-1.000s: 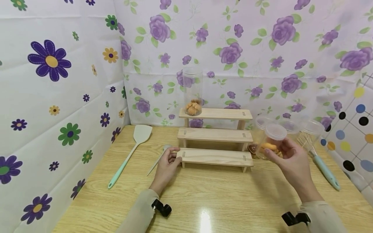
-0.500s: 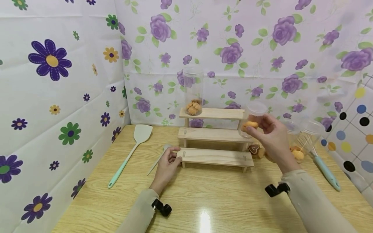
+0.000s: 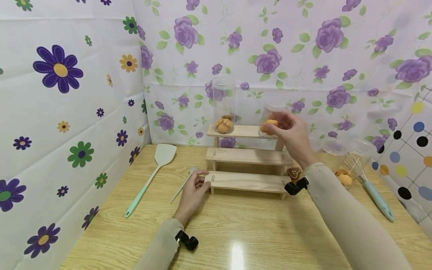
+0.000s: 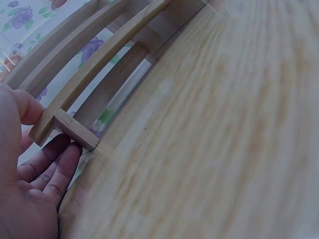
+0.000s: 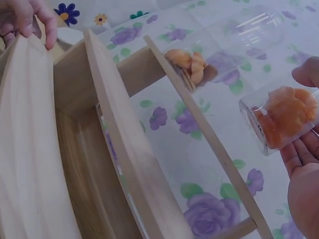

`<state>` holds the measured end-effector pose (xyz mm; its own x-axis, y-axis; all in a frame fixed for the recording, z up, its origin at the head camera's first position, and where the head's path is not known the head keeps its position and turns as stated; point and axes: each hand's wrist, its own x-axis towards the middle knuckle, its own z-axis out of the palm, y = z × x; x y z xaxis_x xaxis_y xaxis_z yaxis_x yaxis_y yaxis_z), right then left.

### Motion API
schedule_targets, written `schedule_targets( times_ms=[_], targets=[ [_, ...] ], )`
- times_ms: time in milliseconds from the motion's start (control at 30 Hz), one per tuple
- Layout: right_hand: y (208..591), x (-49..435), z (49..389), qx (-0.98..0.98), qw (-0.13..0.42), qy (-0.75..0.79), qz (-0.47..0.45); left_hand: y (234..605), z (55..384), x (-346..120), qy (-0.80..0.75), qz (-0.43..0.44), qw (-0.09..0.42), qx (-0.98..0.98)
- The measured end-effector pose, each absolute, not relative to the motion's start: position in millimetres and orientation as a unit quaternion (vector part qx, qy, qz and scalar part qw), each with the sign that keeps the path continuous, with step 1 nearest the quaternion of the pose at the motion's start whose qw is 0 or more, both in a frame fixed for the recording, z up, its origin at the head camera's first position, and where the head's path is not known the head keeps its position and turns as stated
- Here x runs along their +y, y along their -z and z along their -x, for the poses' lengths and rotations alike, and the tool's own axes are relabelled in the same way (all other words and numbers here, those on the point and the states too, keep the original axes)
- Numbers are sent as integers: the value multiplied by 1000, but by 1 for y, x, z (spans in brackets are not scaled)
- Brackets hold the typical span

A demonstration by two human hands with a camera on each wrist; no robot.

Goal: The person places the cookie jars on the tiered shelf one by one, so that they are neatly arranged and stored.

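Note:
A three-tier wooden step shelf (image 3: 249, 180) stands on the table against the flowered backdrop. At the left end of its lowest plank, my left hand (image 3: 191, 193) pinches the wood; the left wrist view shows fingers (image 4: 64, 167) under the plank beside its leg. My right hand (image 3: 293, 135) holds a short clear jar (image 3: 268, 127) of orange-brown cookies upright, close over the right part of the top tier. In the right wrist view this jar (image 5: 285, 119) appears apart from the top plank. A tall clear jar (image 3: 223, 108) with cookies stands on that tier's left end.
To the right of the shelf stand more clear jars (image 3: 334, 148) with cookies, partly behind the right arm, and a whisk (image 3: 378, 198) with a blue handle. Leftward lie a pale green spatula (image 3: 152, 178) and a thin-handled utensil (image 3: 182, 187), partly hidden by the left hand.
My right hand has carried the short jar left and up, from beside the other jars to over the top tier. The left hand stays at the lowest plank.

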<state>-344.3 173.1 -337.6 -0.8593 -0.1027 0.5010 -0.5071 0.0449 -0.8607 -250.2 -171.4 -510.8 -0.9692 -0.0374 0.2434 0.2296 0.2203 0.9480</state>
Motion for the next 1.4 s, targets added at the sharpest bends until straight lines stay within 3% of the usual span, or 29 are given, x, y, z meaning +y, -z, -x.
schedule_targets(
  times_ms=[567,1400],
  targets=[
    [343,137,388,-739,109,-637,-190,512,251,-173,613,59,104,-781],
    [342,117,398,-764,87,-610,-192,508,249,-171,613,61,103,-781]
  ],
)
